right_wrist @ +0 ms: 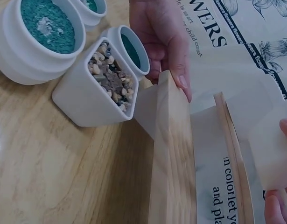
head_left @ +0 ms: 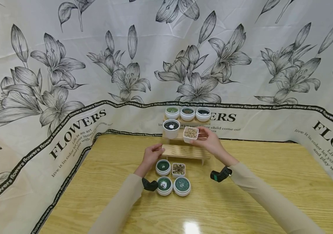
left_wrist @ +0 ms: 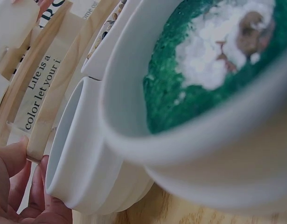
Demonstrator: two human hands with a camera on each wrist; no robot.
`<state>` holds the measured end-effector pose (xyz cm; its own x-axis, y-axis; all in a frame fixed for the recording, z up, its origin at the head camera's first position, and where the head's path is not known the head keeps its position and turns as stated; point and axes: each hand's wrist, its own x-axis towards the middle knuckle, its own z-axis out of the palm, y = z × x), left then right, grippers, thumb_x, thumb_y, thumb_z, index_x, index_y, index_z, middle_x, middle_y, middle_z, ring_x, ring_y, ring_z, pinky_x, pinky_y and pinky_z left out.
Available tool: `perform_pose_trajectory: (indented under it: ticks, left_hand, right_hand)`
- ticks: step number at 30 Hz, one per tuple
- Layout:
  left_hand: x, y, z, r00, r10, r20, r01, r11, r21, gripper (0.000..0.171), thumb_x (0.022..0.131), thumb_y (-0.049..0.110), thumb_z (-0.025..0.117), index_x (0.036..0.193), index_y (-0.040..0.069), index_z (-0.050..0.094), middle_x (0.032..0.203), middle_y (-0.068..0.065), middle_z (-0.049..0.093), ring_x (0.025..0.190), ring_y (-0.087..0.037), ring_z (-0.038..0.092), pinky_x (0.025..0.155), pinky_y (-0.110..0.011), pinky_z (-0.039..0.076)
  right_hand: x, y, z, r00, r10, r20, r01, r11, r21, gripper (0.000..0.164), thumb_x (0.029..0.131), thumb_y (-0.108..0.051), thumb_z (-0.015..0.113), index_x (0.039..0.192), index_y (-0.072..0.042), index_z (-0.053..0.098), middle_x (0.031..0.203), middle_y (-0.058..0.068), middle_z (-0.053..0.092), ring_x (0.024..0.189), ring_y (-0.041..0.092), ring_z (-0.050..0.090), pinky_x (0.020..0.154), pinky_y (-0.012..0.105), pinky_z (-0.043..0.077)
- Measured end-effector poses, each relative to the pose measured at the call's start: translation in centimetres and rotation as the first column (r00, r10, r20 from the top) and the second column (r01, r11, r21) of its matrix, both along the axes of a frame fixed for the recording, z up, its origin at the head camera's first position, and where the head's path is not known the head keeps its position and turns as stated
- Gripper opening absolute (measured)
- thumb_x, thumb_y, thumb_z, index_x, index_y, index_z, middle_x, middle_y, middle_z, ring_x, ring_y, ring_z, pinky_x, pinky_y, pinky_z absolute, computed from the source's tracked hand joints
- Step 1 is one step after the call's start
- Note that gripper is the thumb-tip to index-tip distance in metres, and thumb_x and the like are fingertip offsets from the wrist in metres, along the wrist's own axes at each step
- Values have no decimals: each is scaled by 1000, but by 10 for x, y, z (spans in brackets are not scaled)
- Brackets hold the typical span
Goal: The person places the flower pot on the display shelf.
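Observation:
My right hand (head_left: 211, 140) grips a small square white pot (head_left: 190, 134) of pale pebbles by its right side, at the middle tier of a stepped wooden stand (head_left: 185, 151). Whether the pot's base touches that tier I cannot tell. At the left end of the lowest tier, my left hand (head_left: 152, 156) pinches the board, thumb on top and fingers below; the left wrist view shows this grip on the board end (left_wrist: 37, 147). Left of the held pot, a taller round white pot (head_left: 171, 129) with dark filling and a white patch stands on the middle tier.
Three round white pots, one with light green filling (head_left: 172, 111), line the top tier. In front of the stand are a square pebble pot (head_left: 178, 169) and three round pots with green filling, including a teal one (head_left: 182, 185). A flower-printed cloth (head_left: 131, 120) hangs behind the table (head_left: 242, 169).

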<state>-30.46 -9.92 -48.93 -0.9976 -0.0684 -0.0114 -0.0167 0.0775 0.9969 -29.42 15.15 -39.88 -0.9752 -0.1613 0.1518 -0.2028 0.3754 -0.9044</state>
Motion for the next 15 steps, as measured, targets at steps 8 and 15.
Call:
perform_pose_trajectory:
  ticks: [8,15]
  left_hand:
    - [1,2,3,999,17,43,-16,1000,-22,34,89,10,67,121,-1,65,105,-18,67,75,-9,60,67,-21,55]
    - [4,3,7,998,21,54,-19,1000,-23,34,90,7,66,123,-3,63,104,-18,67,70,-4,56,62,-16,50]
  right_hand:
    - [-10,-5,0,1000,-7,18,7,1000,12,66,80,-11,76,137,1,45,129,25,53,114,34,55,92,31,49]
    - [-17,-7,-3,1000,-11,23,12,1000,-14,66,81,-12,75,138,1,44,130,25,53,115,34,54,94,30,47]
